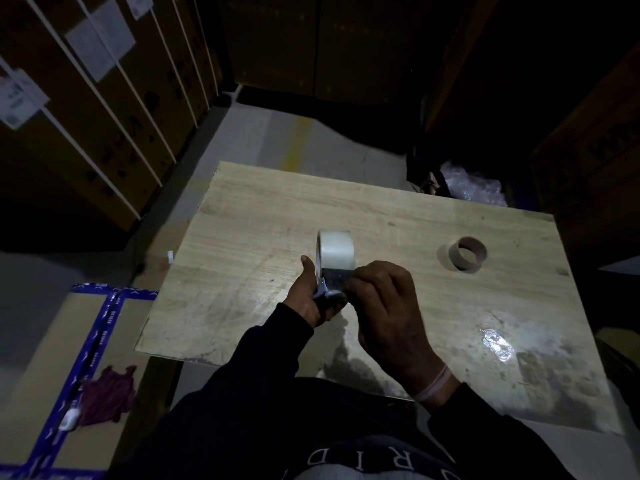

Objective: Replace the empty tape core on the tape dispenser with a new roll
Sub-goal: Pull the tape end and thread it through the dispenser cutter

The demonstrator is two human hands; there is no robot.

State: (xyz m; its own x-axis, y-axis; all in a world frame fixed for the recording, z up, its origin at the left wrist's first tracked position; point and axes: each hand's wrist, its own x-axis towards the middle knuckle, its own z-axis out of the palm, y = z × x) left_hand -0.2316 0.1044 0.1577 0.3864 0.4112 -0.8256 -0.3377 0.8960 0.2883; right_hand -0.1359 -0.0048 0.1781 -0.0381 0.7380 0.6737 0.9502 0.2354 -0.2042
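From my remote seat: a wooden surface in a dim storeroom, cartons stacked well beyond the grip. My left hand is clenched round the dispenser, whose handle I can barely make out in the dark; that grip holds it just above the surface. The new roll sits at the far end of that grip, upright and seemingly already on the dispenser's hub. My right hand pinches at the near face of the roll, just beside the left thumb, apparently gripping the loose tape end, though the fingertips are too shadowed to be sure. The empty core lies off to the right of both grips, well apart, on the surface. I judge the swap mostly done: old core off, new roll on. What looks left is drawing the tape end through to the cutter.
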